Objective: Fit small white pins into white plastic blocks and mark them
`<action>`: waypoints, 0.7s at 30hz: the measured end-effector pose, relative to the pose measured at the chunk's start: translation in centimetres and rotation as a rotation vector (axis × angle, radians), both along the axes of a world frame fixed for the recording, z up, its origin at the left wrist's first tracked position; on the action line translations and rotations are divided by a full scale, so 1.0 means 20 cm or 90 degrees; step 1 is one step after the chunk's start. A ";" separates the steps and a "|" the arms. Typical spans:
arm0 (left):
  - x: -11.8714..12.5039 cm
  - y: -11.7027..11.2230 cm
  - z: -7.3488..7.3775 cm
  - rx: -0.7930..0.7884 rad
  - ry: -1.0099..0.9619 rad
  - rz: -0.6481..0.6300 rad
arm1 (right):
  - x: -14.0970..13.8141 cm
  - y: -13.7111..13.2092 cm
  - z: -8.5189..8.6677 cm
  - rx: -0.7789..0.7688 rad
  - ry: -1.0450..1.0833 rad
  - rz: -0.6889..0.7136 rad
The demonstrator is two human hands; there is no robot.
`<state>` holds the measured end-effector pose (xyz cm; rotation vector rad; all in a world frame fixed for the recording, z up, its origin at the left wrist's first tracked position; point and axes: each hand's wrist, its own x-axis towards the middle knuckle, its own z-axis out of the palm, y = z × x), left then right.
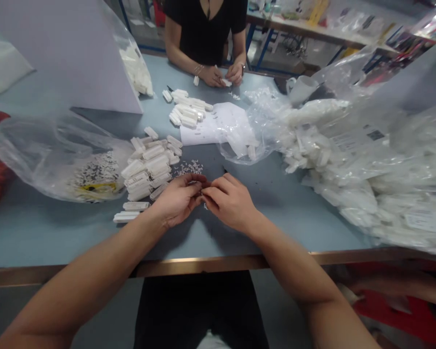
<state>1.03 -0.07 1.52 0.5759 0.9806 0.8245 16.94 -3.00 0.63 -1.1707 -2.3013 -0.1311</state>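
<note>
My left hand (176, 199) and my right hand (228, 202) meet above the blue-grey table (94, 232), their fingertips pinched together on a small part (200, 192). The part is mostly hidden by my fingers, so its exact form cannot be made out. Just beyond my fingers lies a scatter of tiny white pieces (187, 168). To the left of my left hand is a heap of white oblong plastic parts (147, 169), with a couple of them (129, 212) lying nearest my wrist.
Across the table, a co-worker's hands (218, 76) work near another white heap (187, 109) beside paper sheets (207, 127). Bulging clear bags of white parts (363, 165) fill the right side, another clear bag (58, 162) lies left, and a white mug (301, 89) stands far right.
</note>
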 end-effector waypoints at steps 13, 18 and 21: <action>0.01 -0.03 0.03 -0.005 -0.038 0.036 | -0.03 -0.02 -0.01 0.009 -0.048 -0.041; 0.01 -0.03 0.02 -0.003 -0.045 0.034 | -0.04 -0.02 -0.02 0.005 -0.055 -0.028; 0.01 -0.03 0.01 -0.014 -0.056 0.043 | -0.04 -0.02 -0.02 0.021 -0.064 -0.022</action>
